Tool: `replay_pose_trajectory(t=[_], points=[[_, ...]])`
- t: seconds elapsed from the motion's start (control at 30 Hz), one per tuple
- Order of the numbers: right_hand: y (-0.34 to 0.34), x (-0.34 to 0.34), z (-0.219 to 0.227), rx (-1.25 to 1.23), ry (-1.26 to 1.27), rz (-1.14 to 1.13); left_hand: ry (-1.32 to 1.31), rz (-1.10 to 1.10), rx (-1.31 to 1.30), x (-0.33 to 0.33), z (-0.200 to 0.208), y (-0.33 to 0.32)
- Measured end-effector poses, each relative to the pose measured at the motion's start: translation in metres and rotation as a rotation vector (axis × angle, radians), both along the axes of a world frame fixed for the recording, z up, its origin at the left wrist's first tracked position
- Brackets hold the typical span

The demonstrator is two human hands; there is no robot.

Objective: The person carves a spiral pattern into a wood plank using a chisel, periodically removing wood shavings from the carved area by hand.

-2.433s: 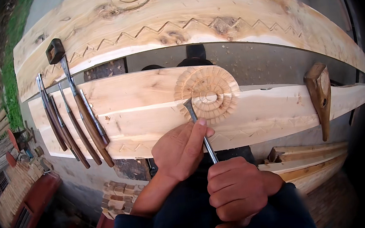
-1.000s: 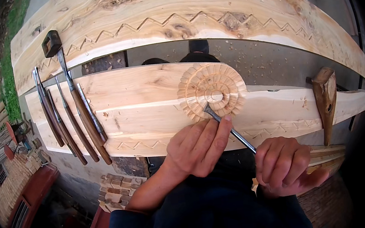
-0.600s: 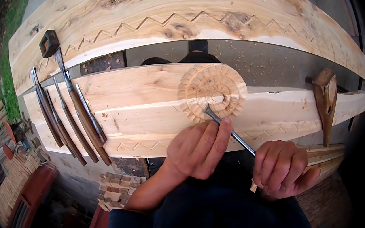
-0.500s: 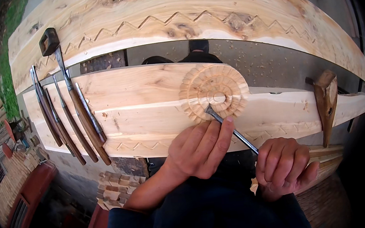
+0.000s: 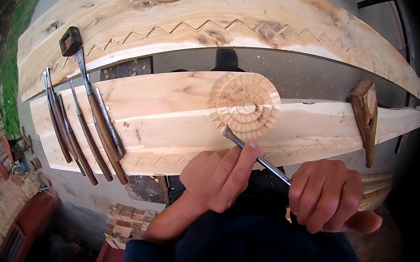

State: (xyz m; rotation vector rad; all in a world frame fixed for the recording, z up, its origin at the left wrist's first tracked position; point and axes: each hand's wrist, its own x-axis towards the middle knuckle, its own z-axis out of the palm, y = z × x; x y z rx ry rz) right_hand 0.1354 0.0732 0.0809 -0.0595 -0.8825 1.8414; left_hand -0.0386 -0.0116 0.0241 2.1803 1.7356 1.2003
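A steel wood chisel (image 5: 275, 171) slants across the near edge of a pale board (image 5: 164, 92). My left hand (image 5: 220, 177) pinches its shaft between thumb and fingers. My right hand (image 5: 327, 196) is wrapped round the handle end, which it hides, with the thumb sticking out to the right. The flared blade tip is at the lower-left rim of a carved round rosette (image 5: 245, 96) of ringed, petal-like cuts. I cannot tell whether the edge touches the wood. Shallow zigzag lines run along the board's near side.
Several carving tools (image 5: 102, 143) lie across the board's left end, one with a dark block-like head. A wooden tool (image 5: 366, 116) rests across its right part. Beyond lies a second, curved board (image 5: 181, 12) with zigzag and spiral carving. Wood blocks (image 5: 127, 223) are stacked at lower left.
The chisel tip has moved from the rosette's inner rings out to its lower-left rim. Both hands have shifted with it and keep their hold. The whole view has shifted slightly.
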Motion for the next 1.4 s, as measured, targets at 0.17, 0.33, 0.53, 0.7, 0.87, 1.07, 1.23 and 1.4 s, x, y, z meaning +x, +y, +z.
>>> replay_pose_trajectory(t=[0.17, 0.33, 0.53, 0.7, 0.87, 1.07, 1.23, 1.4], points=[[-0.009, -0.007, 0.012, 0.068, -0.187, -0.268, -0.091, -0.026, -0.014, 0.033, 0.005, -0.013], [0.028, -0.025, 0.018, 0.030, -0.537, -0.297, -0.407, -0.019, -0.096, 0.022, 0.001, 0.013], [0.084, -0.106, -0.001, -0.101, -0.377, -0.054, -0.544, 0.155, -0.142, -0.020, -0.011, 0.043], [0.095, -0.106, -0.014, 0.078, -0.574, 0.046, -0.477, 0.161, -0.248, -0.025, -0.023, 0.041], [0.097, -0.102, -0.014, 0.003, -0.561, 0.006, -0.443, 0.175, -0.242, -0.023, -0.022, 0.044], [0.101, -0.106, 0.002, -0.095, -0.475, 0.129, -0.447, 0.222, -0.225, -0.023, -0.023, 0.042], [0.098, -0.109, -0.005, -0.038, -0.449, 0.130, -0.441, 0.238, -0.255, -0.024, -0.021, 0.043], [0.091, -0.114, -0.001, -0.078, -0.573, -0.065, -0.422, 0.216, -0.230, -0.024, -0.024, 0.045]])
